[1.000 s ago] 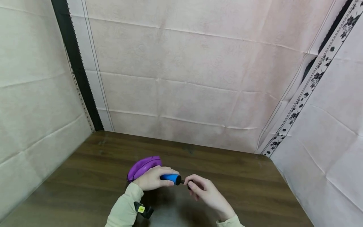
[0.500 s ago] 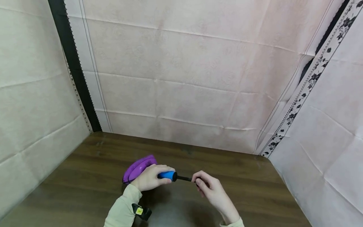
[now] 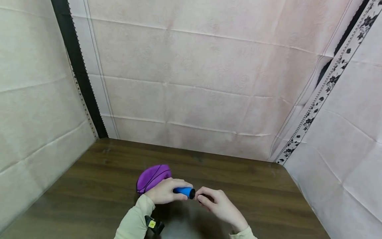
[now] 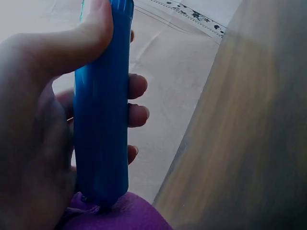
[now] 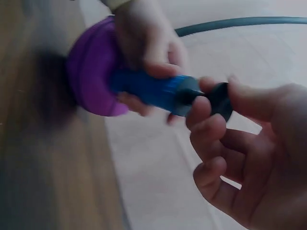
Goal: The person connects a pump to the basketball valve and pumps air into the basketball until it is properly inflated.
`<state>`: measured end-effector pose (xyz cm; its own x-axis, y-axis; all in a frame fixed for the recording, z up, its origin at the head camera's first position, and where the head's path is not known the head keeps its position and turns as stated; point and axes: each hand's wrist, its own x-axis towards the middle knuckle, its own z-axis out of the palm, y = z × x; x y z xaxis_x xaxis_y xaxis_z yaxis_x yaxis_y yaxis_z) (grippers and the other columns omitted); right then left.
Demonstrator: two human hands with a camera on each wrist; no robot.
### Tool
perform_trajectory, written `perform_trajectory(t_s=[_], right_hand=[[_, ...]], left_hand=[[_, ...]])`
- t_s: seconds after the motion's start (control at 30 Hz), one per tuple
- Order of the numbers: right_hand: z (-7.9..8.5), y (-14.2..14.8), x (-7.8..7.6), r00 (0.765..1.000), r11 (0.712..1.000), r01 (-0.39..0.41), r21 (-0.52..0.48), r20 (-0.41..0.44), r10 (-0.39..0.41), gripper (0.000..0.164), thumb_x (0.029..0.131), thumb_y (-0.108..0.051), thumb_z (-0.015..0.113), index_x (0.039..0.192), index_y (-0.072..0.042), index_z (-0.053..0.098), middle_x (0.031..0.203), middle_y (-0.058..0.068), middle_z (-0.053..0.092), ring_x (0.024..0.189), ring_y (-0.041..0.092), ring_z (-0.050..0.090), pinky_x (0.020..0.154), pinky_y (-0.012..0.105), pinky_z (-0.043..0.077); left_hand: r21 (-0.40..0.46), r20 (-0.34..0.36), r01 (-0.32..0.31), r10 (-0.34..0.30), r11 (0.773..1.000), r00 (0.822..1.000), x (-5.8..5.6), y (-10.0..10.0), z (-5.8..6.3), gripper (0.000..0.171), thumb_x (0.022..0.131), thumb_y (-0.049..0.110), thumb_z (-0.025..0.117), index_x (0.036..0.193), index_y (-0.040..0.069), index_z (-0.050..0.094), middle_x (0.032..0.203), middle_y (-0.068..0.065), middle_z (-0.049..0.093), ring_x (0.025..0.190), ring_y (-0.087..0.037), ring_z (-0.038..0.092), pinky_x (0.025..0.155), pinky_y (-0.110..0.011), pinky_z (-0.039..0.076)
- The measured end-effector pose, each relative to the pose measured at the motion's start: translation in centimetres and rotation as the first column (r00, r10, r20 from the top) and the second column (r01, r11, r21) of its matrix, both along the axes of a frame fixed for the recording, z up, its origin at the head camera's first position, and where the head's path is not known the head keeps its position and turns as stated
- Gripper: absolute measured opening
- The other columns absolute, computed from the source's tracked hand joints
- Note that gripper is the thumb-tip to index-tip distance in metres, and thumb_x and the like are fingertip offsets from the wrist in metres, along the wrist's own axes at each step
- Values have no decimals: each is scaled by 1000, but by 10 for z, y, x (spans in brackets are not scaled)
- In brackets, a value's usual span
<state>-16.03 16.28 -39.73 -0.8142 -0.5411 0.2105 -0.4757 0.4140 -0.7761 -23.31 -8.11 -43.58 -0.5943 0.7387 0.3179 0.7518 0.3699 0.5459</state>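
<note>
My left hand (image 3: 167, 192) grips the blue barrel of a hand pump (image 3: 182, 191), thumb on one side and fingers round the other. A purple ball (image 3: 153, 178) with black lines, dented and partly limp, sits at the barrel's far end, beside the left wrist. In the left wrist view the pump (image 4: 101, 134) meets the ball (image 4: 127, 218) at the bottom; the joint itself is hard to make out. My right hand (image 3: 219, 205) pinches the black pump handle (image 5: 222, 103) close to the barrel's end, with only a short length of rod showing.
Below the hands lies a brown wood-grain table (image 3: 98, 179). Pale cloth (image 3: 191, 83) hangs behind it and on both sides, with a flowered border (image 3: 313, 114) at the right. A black wrist device (image 3: 155, 225) is strapped over the left sleeve.
The right hand drew the handle out to the right, baring the black rod, then pushed it back toward the barrel. The ball has turned slightly, and the left hand has shifted a little right.
</note>
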Motion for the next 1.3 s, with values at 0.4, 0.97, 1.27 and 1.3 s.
perform_trajectory(t_s=[0.4, 0.97, 1.27, 1.3], right_hand=[[21, 24, 9, 1000, 990, -2, -144, 31, 6, 15, 102, -15, 48, 99, -7, 61, 71, 21, 51, 57, 8, 48, 50, 24, 45], [-1, -11, -1, 1000, 1000, 5, -7, 9, -5, 22, 101, -29, 51, 100, -11, 64, 74, 19, 58, 56, -3, 46, 52, 20, 44], [26, 16, 13, 997, 991, 70, -115, 31, -67, 17, 101, -23, 51, 101, -11, 63, 73, 19, 54, 55, 6, 48, 48, 25, 45], [26, 18, 14, 997, 989, 67, -132, 36, -62, 17, 101, -21, 50, 101, -10, 63, 72, 21, 52, 55, 6, 48, 48, 25, 45]], left_hand=[[27, -43, -129, 130, 991, 991, 0, -12, 4, 36, 94, 39, 61, 126, 22, 62, 112, 5, 68, 97, -7, 59, 84, -28, 48], [11, -46, 27, -27, 1000, 999, -1, -4, 0, 33, 93, 39, 62, 124, 28, 63, 106, 10, 66, 90, -1, 54, 84, -24, 42], [84, 61, -73, 68, 994, 996, -6, -19, -3, 38, 94, 43, 59, 127, 25, 62, 111, 7, 66, 93, -5, 56, 84, -26, 47], [78, 58, -87, 82, 993, 995, -6, -19, -4, 39, 93, 43, 59, 127, 25, 62, 113, 6, 67, 95, -6, 57, 85, -27, 47]])
